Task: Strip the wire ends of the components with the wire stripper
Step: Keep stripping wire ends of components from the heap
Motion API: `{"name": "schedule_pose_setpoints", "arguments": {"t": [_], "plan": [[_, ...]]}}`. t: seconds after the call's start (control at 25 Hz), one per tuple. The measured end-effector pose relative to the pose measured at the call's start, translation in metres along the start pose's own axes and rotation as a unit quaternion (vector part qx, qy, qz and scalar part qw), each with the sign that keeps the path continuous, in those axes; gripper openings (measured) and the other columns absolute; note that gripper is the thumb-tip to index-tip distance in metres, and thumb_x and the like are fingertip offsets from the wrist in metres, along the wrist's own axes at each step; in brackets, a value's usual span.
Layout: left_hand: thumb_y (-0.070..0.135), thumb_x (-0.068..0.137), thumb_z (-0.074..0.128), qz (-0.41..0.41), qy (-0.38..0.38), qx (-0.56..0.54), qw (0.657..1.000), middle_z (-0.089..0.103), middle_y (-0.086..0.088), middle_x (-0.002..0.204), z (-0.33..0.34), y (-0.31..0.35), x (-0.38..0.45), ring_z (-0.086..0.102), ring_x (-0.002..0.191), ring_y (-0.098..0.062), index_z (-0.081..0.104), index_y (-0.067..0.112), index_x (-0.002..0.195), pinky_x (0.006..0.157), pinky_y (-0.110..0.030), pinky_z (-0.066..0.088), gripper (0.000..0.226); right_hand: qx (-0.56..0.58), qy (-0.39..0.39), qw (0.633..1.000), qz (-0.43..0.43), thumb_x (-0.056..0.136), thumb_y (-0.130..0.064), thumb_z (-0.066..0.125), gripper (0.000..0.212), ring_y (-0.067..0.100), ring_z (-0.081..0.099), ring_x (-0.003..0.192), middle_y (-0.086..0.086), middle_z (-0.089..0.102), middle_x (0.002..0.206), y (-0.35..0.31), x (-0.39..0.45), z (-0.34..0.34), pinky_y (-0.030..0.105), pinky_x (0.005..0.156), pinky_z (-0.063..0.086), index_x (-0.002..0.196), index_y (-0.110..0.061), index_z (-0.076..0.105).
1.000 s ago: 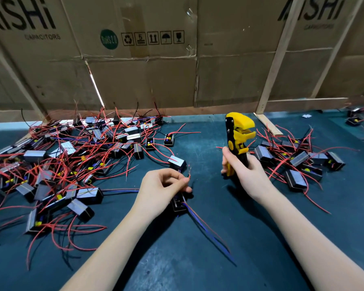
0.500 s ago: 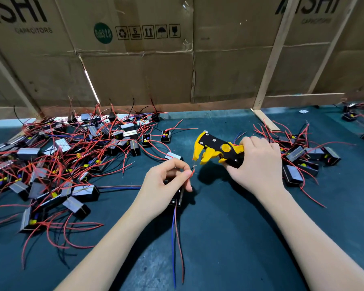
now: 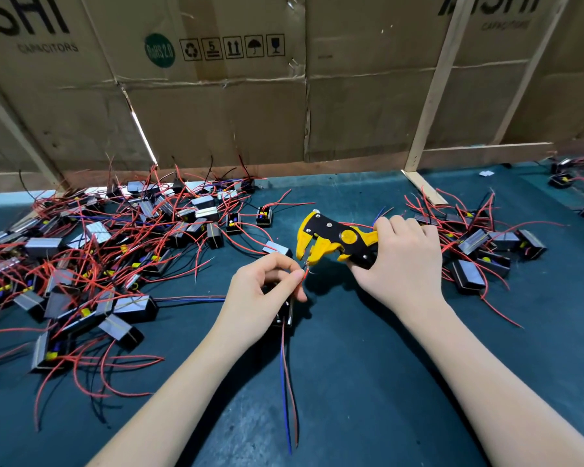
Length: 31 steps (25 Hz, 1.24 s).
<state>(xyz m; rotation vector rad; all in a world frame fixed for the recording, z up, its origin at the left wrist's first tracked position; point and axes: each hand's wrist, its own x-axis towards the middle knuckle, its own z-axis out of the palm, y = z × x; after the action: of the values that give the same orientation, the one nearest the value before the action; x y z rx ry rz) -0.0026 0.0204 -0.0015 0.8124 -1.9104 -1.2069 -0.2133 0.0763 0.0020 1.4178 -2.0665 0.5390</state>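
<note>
I see the left hand (image 3: 263, 291) pinching a thin red wire end (image 3: 305, 272) at the yellow-and-black plastic wire stripper (image 3: 334, 242), which the right hand (image 3: 403, 264) grips by its handles

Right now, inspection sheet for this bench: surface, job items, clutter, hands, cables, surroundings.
Surface: dark green mat.
Job's things: yellow wire stripper, nose at a red wire end; black component under the left hand.
Clutter: wired components piled left and right.
Grippers: left hand pinches the wire; right hand grips the stripper.
Cables: red and blue leads trail toward the camera.
Surroundings: cardboard wall.
</note>
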Motion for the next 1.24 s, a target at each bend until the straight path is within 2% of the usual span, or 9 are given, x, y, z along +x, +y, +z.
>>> {"name": "schedule_pose_setpoints", "arguments": {"t": [0.16,0.24,0.36,0.44,0.64,0.84,0.96,1.08,1.24], "plan": [[0.018,0.089,0.07,-0.015,0.009,0.023,1.0,0.07,0.005,0.061,0.0,-0.003,0.002,0.065,0.076,-0.023,0.062,0.017,0.079,0.085,-0.038,0.047,0.013,-0.009,-0.024,1.0,0.008,0.069,-0.052,0.071,0.049,0.032,0.054,0.077,0.01,0.059,0.079,0.001,0.0,0.001,0.041,0.074,0.035,0.082,-0.007,0.056],[0.021,0.089,0.07,-0.024,0.004,0.028,0.999,0.073,0.004,0.065,0.0,-0.003,0.001,0.064,0.072,-0.02,0.063,0.019,0.078,0.084,-0.035,0.047,0.013,-0.016,-0.034,0.999,0.008,0.069,-0.053,0.07,0.05,0.032,0.055,0.078,0.01,0.06,0.08,0.001,0.0,0.001,0.041,0.075,0.035,0.082,-0.007,0.056],[0.022,0.092,0.067,-0.024,-0.002,0.037,0.999,0.074,0.004,0.067,0.001,-0.001,0.0,0.05,0.05,0.004,0.064,0.02,0.075,0.06,-0.013,0.039,0.017,-0.026,-0.049,0.998,0.002,0.069,-0.054,0.07,0.051,0.032,0.055,0.08,0.011,0.06,0.082,-0.003,-0.001,0.002,0.042,0.076,0.037,0.085,-0.007,0.057],[0.021,0.093,0.065,-0.029,0.007,0.031,0.999,0.074,0.003,0.066,0.001,-0.001,0.0,0.045,0.043,0.005,0.065,0.016,0.075,0.053,-0.008,0.033,0.018,-0.027,-0.05,0.998,-0.003,0.067,-0.054,0.071,0.052,0.032,0.055,0.08,0.011,0.06,0.081,-0.007,-0.002,0.002,0.041,0.076,0.036,0.085,-0.007,0.057],[0.021,0.085,0.075,-0.047,0.006,0.051,0.998,0.069,0.004,0.06,0.0,-0.003,0.001,0.061,0.061,-0.013,0.064,0.014,0.076,0.073,-0.03,0.046,0.016,-0.002,-0.065,0.998,-0.002,0.066,-0.055,0.072,0.054,0.032,0.056,0.083,0.01,0.061,0.085,-0.013,-0.005,0.004,0.041,0.078,0.036,0.089,-0.008,0.059],[0.026,0.072,0.085,-0.015,-0.011,0.12,0.993,0.053,0.01,0.057,0.001,-0.002,-0.001,0.045,0.056,-0.006,0.056,0.019,0.08,0.064,-0.015,0.039,0.031,0.007,-0.075,0.997,0.024,0.07,-0.058,0.068,0.055,0.031,0.057,0.088,0.01,0.063,0.09,-0.008,-0.004,0.005,0.041,0.081,0.034,0.092,-0.008,0.059],[0.031,0.08,0.079,-0.015,0.001,0.122,0.992,0.061,0.003,0.065,0.0,0.002,-0.003,0.055,0.063,-0.01,0.06,0.02,0.081,0.066,-0.014,0.042,0.022,0.001,-0.082,0.996,0.028,0.071,-0.059,0.066,0.054,0.031,0.057,0.089,0.01,0.063,0.092,-0.007,-0.003,0.006,0.041,0.082,0.034,0.092,-0.009,0.058],[0.032,0.087,0.071,-0.033,0.002,0.126,0.992,0.071,0.006,0.077,-0.006,0.005,-0.003,0.066,0.076,-0.011,0.066,0.023,0.085,0.075,-0.021,0.049,0.011,-0.007,-0.089,0.996,0.029,0.072,-0.059,0.065,0.055,0.031,0.057,0.089,0.009,0.063,0.093,-0.006,-0.004,0.007,0.041,0.083,0.034,0.093,-0.009,0.058],[0.022,0.086,0.07,-0.03,0.009,0.166,0.986,0.072,0.007,0.071,-0.02,0.006,0.001,0.064,0.067,-0.006,0.072,0.024,0.077,0.066,-0.014,0.045,0.009,-0.008,-0.086,0.996,0.023,0.072,-0.059,0.065,0.056,0.031,0.057,0.088,0.01,0.063,0.091,-0.006,-0.004,0.008,0.042,0.082,0.034,0.094,-0.008,0.059]]}}
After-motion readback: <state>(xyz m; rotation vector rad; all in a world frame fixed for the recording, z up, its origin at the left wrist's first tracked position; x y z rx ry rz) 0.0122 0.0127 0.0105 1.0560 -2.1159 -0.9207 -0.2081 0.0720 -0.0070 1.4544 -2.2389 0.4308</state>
